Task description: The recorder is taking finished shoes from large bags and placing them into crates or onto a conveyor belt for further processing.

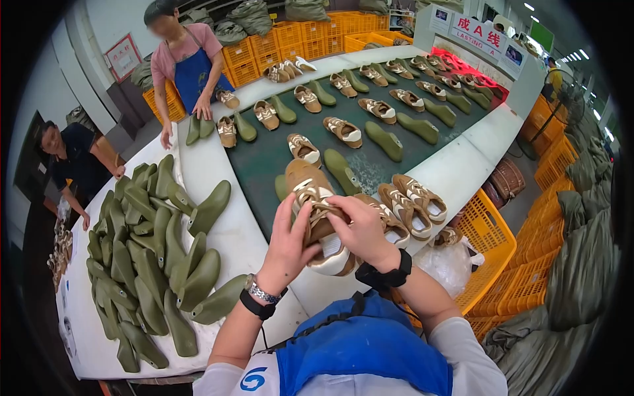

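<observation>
A brown sneaker [305, 179] with white stripes and laces is in both my hands above the near edge of the table, its toe pointing away from me. My left hand [284, 245] grips its left side, the thumb near the laces. My right hand [362, 230] holds the other side, thumb and fingers at the laces and tongue. Under the shoe's toe shows part of a green shoe last [282, 190]. Another green last [341, 173] lies just beyond my right hand. Several similar sneakers [404, 206] stand in a row to the right of it.
A heap of green shoe lasts [142, 257] covers the white table on the left. Sneakers and lasts stand in rows on the dark green belt [264, 173]. Two people [191, 63] work across the table at left. Yellow crates [489, 231] stand on the right.
</observation>
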Tool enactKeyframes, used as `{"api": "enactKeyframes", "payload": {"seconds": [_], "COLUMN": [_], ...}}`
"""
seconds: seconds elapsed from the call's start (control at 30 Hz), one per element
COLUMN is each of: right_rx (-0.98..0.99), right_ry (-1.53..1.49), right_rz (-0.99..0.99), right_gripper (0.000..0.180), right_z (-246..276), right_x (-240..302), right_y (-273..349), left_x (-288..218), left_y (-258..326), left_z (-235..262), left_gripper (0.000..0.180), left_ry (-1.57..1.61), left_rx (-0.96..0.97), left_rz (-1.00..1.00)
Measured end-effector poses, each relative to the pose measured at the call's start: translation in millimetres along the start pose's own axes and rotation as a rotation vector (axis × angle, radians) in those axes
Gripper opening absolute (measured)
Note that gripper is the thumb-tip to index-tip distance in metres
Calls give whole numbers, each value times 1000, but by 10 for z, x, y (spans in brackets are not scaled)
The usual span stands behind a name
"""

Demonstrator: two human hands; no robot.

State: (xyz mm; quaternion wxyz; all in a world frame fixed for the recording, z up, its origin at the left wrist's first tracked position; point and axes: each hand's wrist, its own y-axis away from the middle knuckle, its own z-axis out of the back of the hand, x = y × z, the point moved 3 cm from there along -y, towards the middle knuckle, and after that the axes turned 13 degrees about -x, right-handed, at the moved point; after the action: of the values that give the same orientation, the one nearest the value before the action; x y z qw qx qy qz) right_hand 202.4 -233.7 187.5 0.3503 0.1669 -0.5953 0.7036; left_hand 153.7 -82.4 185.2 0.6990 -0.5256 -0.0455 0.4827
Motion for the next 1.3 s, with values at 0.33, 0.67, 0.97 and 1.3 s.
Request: {"api": "enactKeyframes", "payload": {"seconds": [0.33,0.67,0.97,1.3], "right_rx": [254,239,222,870], "right_ry": [-92,290,121,117], "right_rz": [15,298,374,239], "right_gripper": [41,50,31,36], "right_z": [66,-110,-552,-1148], "right_x": [121,388,194,115], "right_y": [-100,-336,-372,341], "left_x": [144,196,526,1131], "left_y": [-158,-315,-212,577], "left_z": [182,184,414,561], "left_gripper": [31,27,43,33], "left_ry": [-40,-9,95,-343], "left_rx": [-148,-163,54,92], "left_rz": [-164,57,166,320]}}
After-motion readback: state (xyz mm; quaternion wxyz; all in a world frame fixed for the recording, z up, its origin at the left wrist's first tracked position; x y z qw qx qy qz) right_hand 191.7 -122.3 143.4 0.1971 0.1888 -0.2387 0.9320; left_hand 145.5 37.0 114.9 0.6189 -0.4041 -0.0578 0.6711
